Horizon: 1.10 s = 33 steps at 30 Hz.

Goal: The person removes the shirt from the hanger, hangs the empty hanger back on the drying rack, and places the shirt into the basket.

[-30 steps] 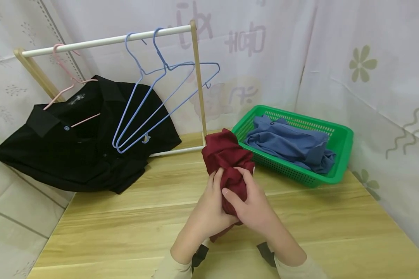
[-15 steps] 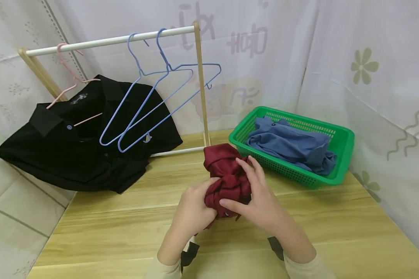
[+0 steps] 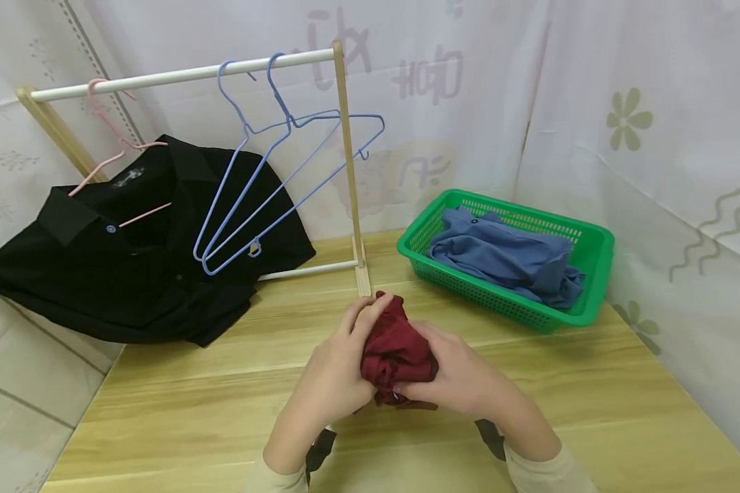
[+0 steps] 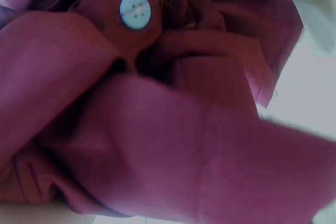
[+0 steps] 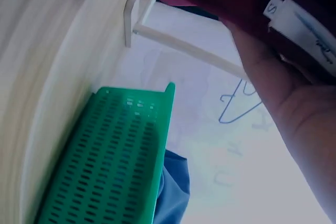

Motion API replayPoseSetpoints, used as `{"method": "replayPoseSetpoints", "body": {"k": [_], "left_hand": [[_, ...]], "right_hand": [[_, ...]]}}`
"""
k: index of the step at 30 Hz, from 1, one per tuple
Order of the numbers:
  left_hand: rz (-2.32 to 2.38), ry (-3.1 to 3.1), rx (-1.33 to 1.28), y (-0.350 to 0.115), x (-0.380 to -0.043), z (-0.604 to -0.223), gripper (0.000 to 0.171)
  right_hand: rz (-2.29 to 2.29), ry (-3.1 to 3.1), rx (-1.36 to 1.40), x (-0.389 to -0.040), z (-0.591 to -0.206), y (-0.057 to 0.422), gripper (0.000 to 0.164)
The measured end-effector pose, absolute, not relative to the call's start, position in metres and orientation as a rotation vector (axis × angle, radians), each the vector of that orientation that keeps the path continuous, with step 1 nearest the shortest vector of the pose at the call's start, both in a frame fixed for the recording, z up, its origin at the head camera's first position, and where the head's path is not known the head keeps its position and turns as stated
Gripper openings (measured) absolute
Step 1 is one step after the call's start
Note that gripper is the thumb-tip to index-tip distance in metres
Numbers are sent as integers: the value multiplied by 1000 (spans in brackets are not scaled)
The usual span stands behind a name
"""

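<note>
Between my two hands is a bunched dark red shirt (image 3: 399, 348), low over the table in front of me. My left hand (image 3: 337, 373) grips its left side, fingertips over the far top edge. From the right, my right hand (image 3: 458, 373) holds it with the thumb across the near side. A pale button (image 4: 135, 10) and loose folds fill the left wrist view. In the right wrist view a white label (image 5: 307, 35) shows at the cloth beside the right hand. Much of the shirt's underside is hidden.
A green basket (image 3: 597, 274) with a blue garment (image 3: 508, 250) inside stands at the back right. On the left a rack (image 3: 185, 77) carries a black shirt (image 3: 215, 192) on a pink hanger (image 3: 107, 122) and two blue hangers (image 3: 286, 130). Curtains hang behind the wooden table (image 3: 222, 411).
The red shirt has come down and nearer to me, gathered into a smaller bundle. Both hands have shifted their hold to its two sides. The blue hangers have swung slightly.
</note>
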<state>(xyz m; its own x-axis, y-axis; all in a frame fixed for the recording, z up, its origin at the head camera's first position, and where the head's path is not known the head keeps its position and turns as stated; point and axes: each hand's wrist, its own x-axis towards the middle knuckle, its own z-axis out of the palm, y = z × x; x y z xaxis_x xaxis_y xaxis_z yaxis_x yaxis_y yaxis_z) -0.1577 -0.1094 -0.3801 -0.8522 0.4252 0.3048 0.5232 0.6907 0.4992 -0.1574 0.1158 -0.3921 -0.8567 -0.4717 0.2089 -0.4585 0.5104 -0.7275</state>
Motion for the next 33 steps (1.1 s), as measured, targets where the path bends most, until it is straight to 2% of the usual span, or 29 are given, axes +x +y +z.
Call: {"method": "replayPoseSetpoints", "body": {"k": [5, 8, 15, 22, 33], "left_hand": [[-831, -2689, -867, -109, -161, -382, 74], [-805, -2668, -886, -109, -165, -384, 64], [-675, -2734, -933, -101, -183, -377, 67], [-578, -2713, -1099, -82, -218, -346, 67], [-220, -2678, -1372, -45, -276, -291, 100]], "right_hand": [[-1245, 2790, -892, -158, -392, 124, 63], [-1218, 2826, -942, -159, -392, 130, 60], [-1060, 2958, -1056, -167, -377, 148, 53], [-923, 3049, -1014, -185, -346, 165, 64], [-719, 3268, -1026, -224, -293, 207, 67]]}}
